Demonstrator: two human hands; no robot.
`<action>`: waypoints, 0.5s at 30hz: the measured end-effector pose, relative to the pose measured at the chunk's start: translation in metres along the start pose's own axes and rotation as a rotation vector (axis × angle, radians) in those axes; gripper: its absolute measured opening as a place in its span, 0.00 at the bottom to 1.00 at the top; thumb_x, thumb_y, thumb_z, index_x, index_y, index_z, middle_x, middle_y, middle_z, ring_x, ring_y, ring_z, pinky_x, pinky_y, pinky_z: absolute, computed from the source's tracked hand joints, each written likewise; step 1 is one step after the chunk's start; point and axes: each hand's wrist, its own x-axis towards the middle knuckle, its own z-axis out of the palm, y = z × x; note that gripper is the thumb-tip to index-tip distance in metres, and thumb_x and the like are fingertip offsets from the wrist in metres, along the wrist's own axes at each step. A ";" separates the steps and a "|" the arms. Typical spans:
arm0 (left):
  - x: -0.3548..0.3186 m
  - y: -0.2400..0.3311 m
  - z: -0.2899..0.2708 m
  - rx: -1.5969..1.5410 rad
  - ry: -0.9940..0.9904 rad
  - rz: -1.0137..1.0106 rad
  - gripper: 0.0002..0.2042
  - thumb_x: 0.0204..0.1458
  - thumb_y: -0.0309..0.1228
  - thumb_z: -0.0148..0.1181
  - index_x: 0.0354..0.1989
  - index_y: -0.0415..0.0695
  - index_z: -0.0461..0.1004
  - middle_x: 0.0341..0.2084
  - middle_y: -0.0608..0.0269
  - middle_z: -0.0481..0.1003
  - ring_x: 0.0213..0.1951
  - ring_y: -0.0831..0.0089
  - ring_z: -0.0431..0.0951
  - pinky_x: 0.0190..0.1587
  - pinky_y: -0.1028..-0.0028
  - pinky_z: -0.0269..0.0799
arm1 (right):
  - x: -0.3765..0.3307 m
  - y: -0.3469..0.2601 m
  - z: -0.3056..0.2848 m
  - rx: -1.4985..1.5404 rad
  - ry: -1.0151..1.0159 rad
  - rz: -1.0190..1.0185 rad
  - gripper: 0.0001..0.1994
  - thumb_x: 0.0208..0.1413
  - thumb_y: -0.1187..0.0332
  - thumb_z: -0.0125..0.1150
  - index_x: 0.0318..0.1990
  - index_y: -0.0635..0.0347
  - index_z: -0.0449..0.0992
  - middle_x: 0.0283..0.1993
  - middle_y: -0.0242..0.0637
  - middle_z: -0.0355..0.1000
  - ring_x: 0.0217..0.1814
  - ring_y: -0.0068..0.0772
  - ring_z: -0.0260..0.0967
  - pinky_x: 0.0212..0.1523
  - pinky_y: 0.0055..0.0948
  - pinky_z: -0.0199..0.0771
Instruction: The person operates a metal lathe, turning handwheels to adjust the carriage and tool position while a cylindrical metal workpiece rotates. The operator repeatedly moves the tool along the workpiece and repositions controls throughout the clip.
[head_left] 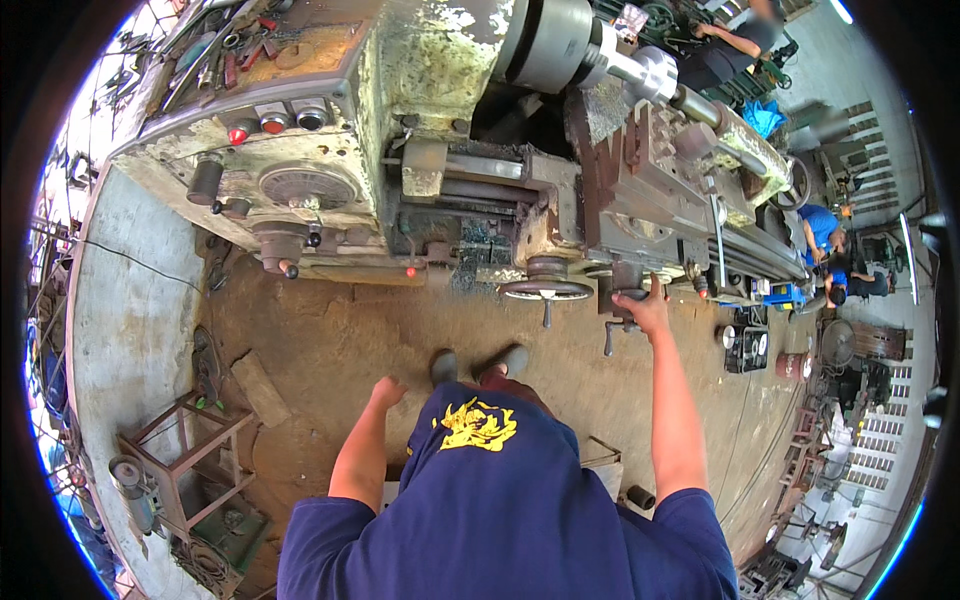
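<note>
**Hand resting on the lathe carriage**

The right hand (643, 306) is being laid, fingers closed, on a dark metal control of the worn grey lathe carriage (640, 190), just beside the round spoked handwheel (546, 289). The left hand (386, 392) is hanging free, fingers loosely curled, holding nothing. Whether cutting is already being done cannot be told.

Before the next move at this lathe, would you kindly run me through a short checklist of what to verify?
1. Right hand placed on the carriage control: ok, it rests on top of it.
2. Left hand away from the machine: ok, it hangs by the person's side.
3. Handwheel free of hands: ok.
4. Chuck stopped or spinning: cannot tell.
5. Feet set squarely on the dirt floor: ok.
6. Co-workers well back from the carriage: ok, they crouch beyond the far end.
</note>
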 end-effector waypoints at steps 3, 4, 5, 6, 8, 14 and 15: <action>0.002 0.003 0.006 -0.090 0.033 -0.046 0.28 0.48 0.47 0.63 0.54 0.41 0.77 0.53 0.45 0.76 0.56 0.50 0.75 0.59 0.62 0.71 | 0.002 0.002 0.001 0.090 -0.033 0.025 0.65 0.28 0.44 0.80 0.72 0.67 0.50 0.61 0.64 0.68 0.64 0.55 0.69 0.62 0.42 0.68; 0.004 0.001 0.011 -0.081 0.034 -0.052 0.27 0.49 0.47 0.63 0.53 0.42 0.78 0.52 0.45 0.76 0.55 0.50 0.75 0.58 0.62 0.71 | 0.002 0.004 0.000 0.104 -0.051 0.052 0.65 0.28 0.43 0.80 0.72 0.67 0.50 0.62 0.64 0.68 0.64 0.54 0.68 0.63 0.41 0.68; 0.009 -0.003 0.016 -0.070 0.036 -0.055 0.26 0.49 0.47 0.62 0.53 0.43 0.78 0.52 0.46 0.77 0.55 0.50 0.76 0.57 0.62 0.72 | 0.004 0.004 0.001 0.101 -0.060 0.052 0.65 0.28 0.43 0.80 0.72 0.67 0.50 0.62 0.64 0.68 0.64 0.54 0.68 0.62 0.41 0.68; 0.014 -0.008 0.023 -0.061 0.045 -0.060 0.26 0.50 0.47 0.62 0.53 0.44 0.78 0.51 0.47 0.77 0.54 0.50 0.76 0.56 0.62 0.72 | 0.004 0.004 0.001 0.102 -0.060 0.048 0.65 0.28 0.43 0.80 0.72 0.67 0.50 0.62 0.63 0.68 0.64 0.54 0.68 0.62 0.41 0.68; 0.027 -0.021 0.033 0.191 0.013 0.135 0.22 0.53 0.47 0.60 0.51 0.46 0.79 0.49 0.49 0.78 0.52 0.50 0.77 0.55 0.61 0.74 | 0.005 0.006 0.001 0.107 -0.059 0.073 0.65 0.28 0.43 0.81 0.72 0.68 0.50 0.61 0.63 0.68 0.64 0.52 0.69 0.62 0.40 0.69; 0.036 -0.041 0.043 0.314 -0.020 0.217 0.13 0.56 0.41 0.57 0.42 0.47 0.81 0.42 0.54 0.80 0.47 0.53 0.79 0.48 0.59 0.77 | 0.007 0.010 0.001 0.187 -0.086 0.088 0.66 0.27 0.44 0.82 0.72 0.69 0.49 0.61 0.59 0.69 0.63 0.47 0.70 0.62 0.37 0.68; 0.036 -0.044 0.042 0.363 -0.052 0.251 0.12 0.56 0.39 0.57 0.41 0.47 0.81 0.41 0.54 0.80 0.47 0.54 0.79 0.47 0.59 0.78 | 0.007 0.011 0.002 0.219 -0.096 0.101 0.66 0.26 0.45 0.82 0.72 0.68 0.49 0.61 0.59 0.70 0.63 0.47 0.70 0.62 0.36 0.68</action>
